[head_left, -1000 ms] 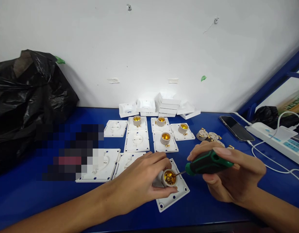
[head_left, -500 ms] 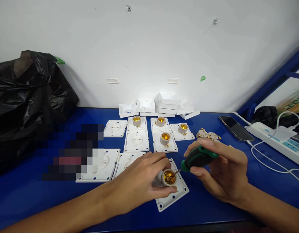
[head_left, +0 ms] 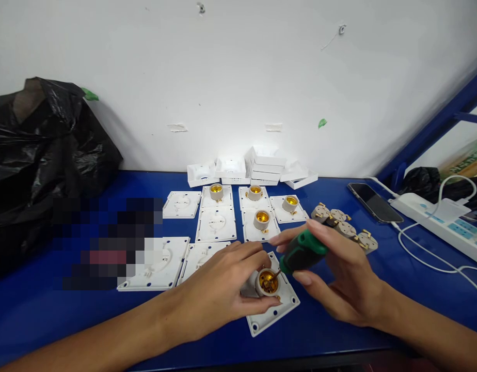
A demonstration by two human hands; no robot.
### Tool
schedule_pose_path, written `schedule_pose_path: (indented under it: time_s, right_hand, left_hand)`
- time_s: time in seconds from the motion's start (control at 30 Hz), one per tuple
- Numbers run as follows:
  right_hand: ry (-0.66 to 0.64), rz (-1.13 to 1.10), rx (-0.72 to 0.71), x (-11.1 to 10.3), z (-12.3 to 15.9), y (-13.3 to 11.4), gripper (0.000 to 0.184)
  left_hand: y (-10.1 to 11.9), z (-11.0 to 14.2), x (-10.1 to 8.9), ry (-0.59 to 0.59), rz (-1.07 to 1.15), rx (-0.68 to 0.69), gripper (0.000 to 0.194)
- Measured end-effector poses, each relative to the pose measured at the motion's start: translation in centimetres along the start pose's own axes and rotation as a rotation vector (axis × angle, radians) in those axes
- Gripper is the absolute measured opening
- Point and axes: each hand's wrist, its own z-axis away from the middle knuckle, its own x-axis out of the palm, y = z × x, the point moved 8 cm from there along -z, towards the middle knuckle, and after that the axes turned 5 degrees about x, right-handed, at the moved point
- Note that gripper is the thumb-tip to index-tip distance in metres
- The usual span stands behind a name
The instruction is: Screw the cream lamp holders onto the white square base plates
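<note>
My left hand (head_left: pixel 238 279) is closed around a lamp socket (head_left: pixel 268 282) with a pale rim and a brass-coloured inside. This socket sits on a square white plate (head_left: pixel 257 321) lying at an angle near the table's front. In my right hand (head_left: pixel 339 274) is a green and black screwdriver (head_left: pixel 304 250), tilted down to the left. Its shaft reaches into the socket; the tip's exact contact is hard to make out. Behind my hands, several white plates carry sockets like this one, such as the socket (head_left: pixel 262 220) nearest to them. Other plates (head_left: pixel 217 223) bear no socket.
Loose sockets (head_left: pixel 345 228) lie in a cluster at the right. Beyond them are a phone (head_left: pixel 374 202) and a power strip (head_left: pixel 435 219) with white cables. White box covers (head_left: pixel 265 161) are stacked against the wall. A black plastic bag (head_left: pixel 48 150) stands at the left.
My right hand and the screwdriver have moved left and slightly down, the handle now nearer the socket. More of the loose sockets shows. My left hand stays on its socket.
</note>
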Motion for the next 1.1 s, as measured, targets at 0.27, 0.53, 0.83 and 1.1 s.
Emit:
schedule_pose_path:
  time_s: [0.27, 0.53, 0.83, 1.1]
  right_hand:
    - [0.024, 0.071, -0.063, 0.0, -0.1, -0.5, 0.073]
    - [0.056, -0.036, -0.034, -0.1, 0.1, 0.2, 0.083]
    - [0.045, 0.019, -0.031, 0.2, 0.3, 0.2, 0.084]
    - [0.081, -0.006, -0.017, -0.1, 0.5, 0.3, 0.084]
  left_hand:
    - [-0.1, -0.1, 0.1, -0.015, -0.004, -0.008, 0.024]
    - [-0.2, 0.0, 0.2, -0.027, -0.002, -0.018, 0.024]
    - [-0.2, -0.1, 0.1, -0.032, 0.004, -0.020, 0.024]
    - [-0.2, 0.0, 0.1, -0.009, -0.012, -0.006, 0.025]
